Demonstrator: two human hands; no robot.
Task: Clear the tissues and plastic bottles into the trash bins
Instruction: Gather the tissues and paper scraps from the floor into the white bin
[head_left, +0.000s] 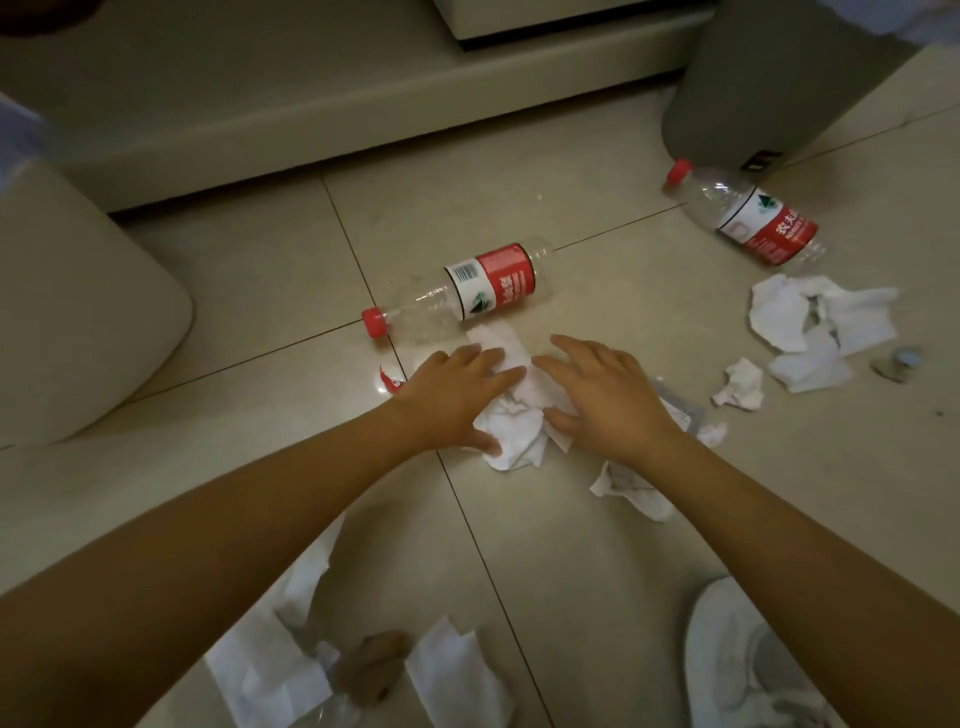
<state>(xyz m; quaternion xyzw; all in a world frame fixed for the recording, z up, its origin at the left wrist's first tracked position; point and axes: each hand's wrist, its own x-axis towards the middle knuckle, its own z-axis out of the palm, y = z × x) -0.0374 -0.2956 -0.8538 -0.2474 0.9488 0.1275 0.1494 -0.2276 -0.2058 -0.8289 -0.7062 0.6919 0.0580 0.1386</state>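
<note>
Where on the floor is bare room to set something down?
Bare tiles lie between the gray bin and the middle bottle, and between the two forearms. Crowded: around both hands, right of the right hand, near the shoe.

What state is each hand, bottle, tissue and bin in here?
Left hand: open, resting on crumpled tissue.
Right hand: open, on the same tissue.
Near bottle: capped, lying down.
Far bottle: capped, lying down.
Grey bin: upright.
</note>
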